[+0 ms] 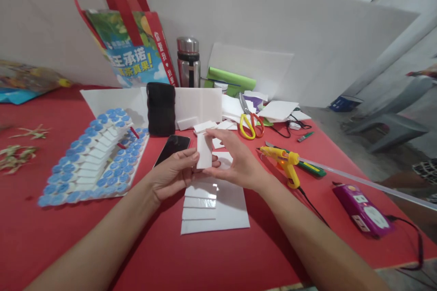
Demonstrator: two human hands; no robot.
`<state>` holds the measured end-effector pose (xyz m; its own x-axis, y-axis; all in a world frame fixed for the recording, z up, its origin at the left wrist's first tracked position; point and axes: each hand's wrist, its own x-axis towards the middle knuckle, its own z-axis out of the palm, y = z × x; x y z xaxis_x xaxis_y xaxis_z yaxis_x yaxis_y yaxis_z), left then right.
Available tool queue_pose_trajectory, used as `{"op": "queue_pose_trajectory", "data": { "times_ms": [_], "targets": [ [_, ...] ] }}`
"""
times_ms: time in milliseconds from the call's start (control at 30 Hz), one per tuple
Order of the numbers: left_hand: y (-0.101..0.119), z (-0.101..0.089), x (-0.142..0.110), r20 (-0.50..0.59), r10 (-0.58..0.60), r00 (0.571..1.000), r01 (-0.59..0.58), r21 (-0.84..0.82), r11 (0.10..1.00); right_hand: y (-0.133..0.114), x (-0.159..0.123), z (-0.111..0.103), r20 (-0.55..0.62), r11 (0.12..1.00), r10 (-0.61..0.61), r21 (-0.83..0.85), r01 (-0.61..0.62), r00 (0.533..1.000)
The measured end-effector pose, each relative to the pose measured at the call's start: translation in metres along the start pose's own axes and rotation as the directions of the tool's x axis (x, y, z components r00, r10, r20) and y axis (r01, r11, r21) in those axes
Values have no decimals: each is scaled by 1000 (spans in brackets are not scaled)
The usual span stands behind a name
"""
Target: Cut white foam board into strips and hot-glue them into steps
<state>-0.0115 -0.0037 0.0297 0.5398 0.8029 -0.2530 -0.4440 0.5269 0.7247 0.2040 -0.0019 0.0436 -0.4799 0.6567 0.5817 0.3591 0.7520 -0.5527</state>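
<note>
A small white foam board strip [204, 151] stands upright between my hands. My left hand [175, 168] pinches its left edge with thumb and fingers. Curved round its right side, my right hand [239, 161] has the thumb at the lower corner and the index finger at the top corner. Below them, a white board [234, 204] lies on the red table, with several white strips [200, 202] overlapping like steps on its left half. Some strips look glossy on top. The far part of that board is hidden behind my hands.
To the right lie a yellow glue gun [282, 159] with a long glue stick, a green cutter [312, 168] and a purple power box [362, 211]. Scissors [251, 120], a phone [172, 148] and a black case [161, 109] are farther back. A blue-and-white stair model [92, 159] stands left.
</note>
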Motion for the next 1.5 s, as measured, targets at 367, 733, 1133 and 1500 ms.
{"op": "queue_pose_trajectory", "data": {
  "times_ms": [367, 733, 1133, 1500],
  "targets": [
    [3, 0, -6, 31, 5, 999, -14, 290, 957, 4, -12, 7, 40, 934, -235, -268, 236, 971],
    [2, 9, -3, -59, 250, 966, -211, 374, 903, 13, -14, 13, -98, 949, -251, -222, 225, 963],
    [13, -6, 4, -226, 170, 959, -161, 61, 985, 57, 30, -5, -63, 781, 491, -410, -471, 869],
    [-1, 10, -1, -176, 171, 970, -94, 376, 922, 1, 17, 2, 148, 646, 593, 498, -578, 791]
  ]
}}
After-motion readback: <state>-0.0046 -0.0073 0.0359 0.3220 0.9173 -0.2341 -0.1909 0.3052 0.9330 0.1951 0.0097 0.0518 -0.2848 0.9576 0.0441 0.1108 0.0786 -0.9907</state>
